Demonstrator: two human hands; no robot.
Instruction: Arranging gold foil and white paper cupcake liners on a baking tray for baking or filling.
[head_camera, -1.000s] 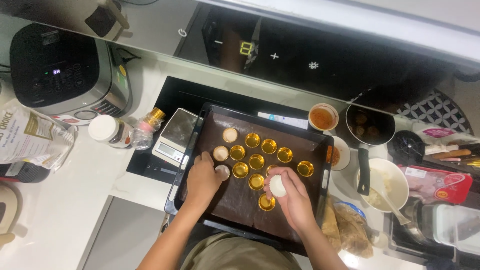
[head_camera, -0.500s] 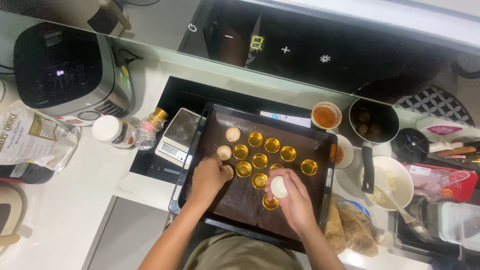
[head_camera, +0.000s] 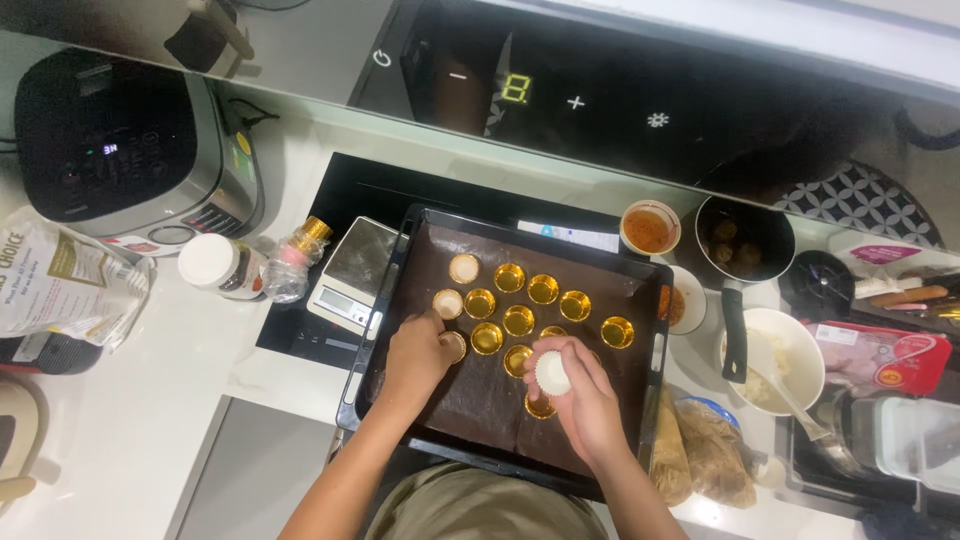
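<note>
On the dark rectangular baking tray, lined with brown paper, gold foil cups sit in neat rows, spaced so none overlap. The left hand, at the tray's 8 o'clock, pinches a filled cup to seat it in line. The right hand, toward 6 o'clock, has its grip closed around a stack of white pleated paper cases, held ready above the cups. A small digital scale sits at the tray's 10 o'clock on the counter.

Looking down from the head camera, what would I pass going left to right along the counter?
Printed bag → dark cooker → white-lidded jar → kitchen scale → left hand on the baking tray → right hand holding a white paper cup → small black pan → white bowl → red packet.
</note>
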